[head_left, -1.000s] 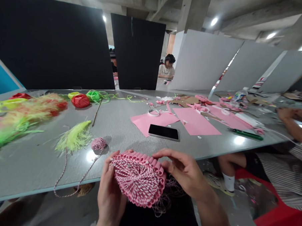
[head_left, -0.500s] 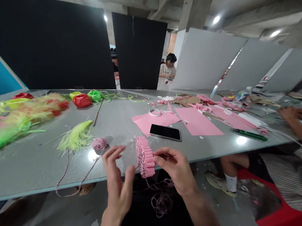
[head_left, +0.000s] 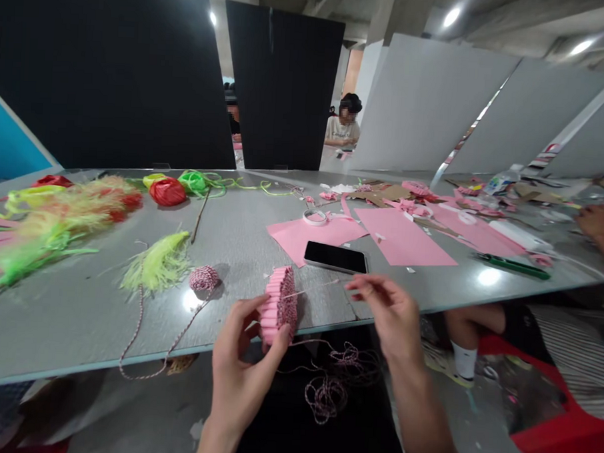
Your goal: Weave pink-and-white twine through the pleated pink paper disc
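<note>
Just above the near edge of the grey table point(head_left: 242, 224), the person's left hand point(head_left: 240, 377) closes firmly round a ruffled disc of pleated pink paper point(head_left: 278, 305), which stands edge-on with the thumb and fingers on its lower part. A thin strand of pink-and-white twine point(head_left: 309, 288) runs from the disc toward the right hand point(head_left: 385, 317), whose fingers curl into a narrow pinch close to the strand's end; whether they hold it, I cannot tell. More of the twine hangs in loose pink loops point(head_left: 327, 396) below the disc, over the person's dark clothing, and a small twine ball point(head_left: 204, 278) sits on the table to the left. The disc looks light and fairly stiff across its wound face, but the paper pleats seem easy to crush, so the firmer hold is probably at the bound middle rather than the rim. The slack twine looks prone to snagging. Beyond lie a black smartphone point(head_left: 335, 257), pink paper sheets point(head_left: 404, 237), and a yellow-green feather tuft point(head_left: 157, 263), while a neighbour's hand point(head_left: 600, 223) rests at the far right.
</note>
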`<action>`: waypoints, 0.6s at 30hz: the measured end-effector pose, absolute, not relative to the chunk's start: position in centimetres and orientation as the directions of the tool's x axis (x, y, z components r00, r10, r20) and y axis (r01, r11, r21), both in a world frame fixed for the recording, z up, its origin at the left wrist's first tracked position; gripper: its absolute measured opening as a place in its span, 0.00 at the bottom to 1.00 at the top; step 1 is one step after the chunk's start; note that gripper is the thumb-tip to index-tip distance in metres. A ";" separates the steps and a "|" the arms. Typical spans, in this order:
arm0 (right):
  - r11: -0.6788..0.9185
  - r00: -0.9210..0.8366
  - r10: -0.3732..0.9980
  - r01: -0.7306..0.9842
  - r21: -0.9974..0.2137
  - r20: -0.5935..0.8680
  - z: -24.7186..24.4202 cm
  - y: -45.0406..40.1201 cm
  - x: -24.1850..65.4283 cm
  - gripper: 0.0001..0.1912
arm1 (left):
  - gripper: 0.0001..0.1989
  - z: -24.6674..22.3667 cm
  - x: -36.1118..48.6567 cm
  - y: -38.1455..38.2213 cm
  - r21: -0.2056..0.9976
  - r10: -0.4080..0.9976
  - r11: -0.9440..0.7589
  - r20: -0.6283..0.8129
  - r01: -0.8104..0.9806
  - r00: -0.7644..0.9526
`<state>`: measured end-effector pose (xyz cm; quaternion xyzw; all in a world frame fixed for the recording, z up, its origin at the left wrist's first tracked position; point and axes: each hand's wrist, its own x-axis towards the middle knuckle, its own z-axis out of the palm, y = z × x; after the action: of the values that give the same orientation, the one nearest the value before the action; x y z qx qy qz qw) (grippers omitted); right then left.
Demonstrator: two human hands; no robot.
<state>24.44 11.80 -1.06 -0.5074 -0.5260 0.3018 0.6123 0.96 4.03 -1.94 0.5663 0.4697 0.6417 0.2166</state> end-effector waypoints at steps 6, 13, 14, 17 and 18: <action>0.226 0.201 0.933 0.323 -0.919 0.300 -3.5 14.5 30.7 0.23 | 0.20 -2.0 -0.8 3.1 0.767 0.727 -0.528 0.630 0.366 -0.272; 0.319 0.081 0.912 0.476 -0.820 0.402 -3.7 16.4 25.8 0.16 | 0.20 -1.1 -1.3 2.5 0.601 0.701 -0.566 0.711 0.564 -0.055; 0.340 0.068 0.903 0.493 -0.801 0.425 -3.5 16.6 25.2 0.16 | 0.20 -1.3 -1.2 2.5 0.615 0.707 -0.569 0.705 0.547 -0.058; 0.416 0.017 0.870 0.512 -0.751 0.493 -2.4 16.0 23.7 0.12 | 0.21 -2.0 -0.7 2.7 0.687 0.725 -0.565 0.678 0.457 -0.123; 0.451 -0.024 0.860 0.502 -0.738 0.510 -1.8 15.2 23.2 0.10 | 0.22 -2.2 -0.6 2.8 0.705 0.732 -0.561 0.667 0.434 -0.137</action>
<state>23.24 15.21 -1.83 -0.4918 -0.6923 0.1805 0.4962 -0.56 2.77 -2.21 0.6453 0.4517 0.6036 0.1235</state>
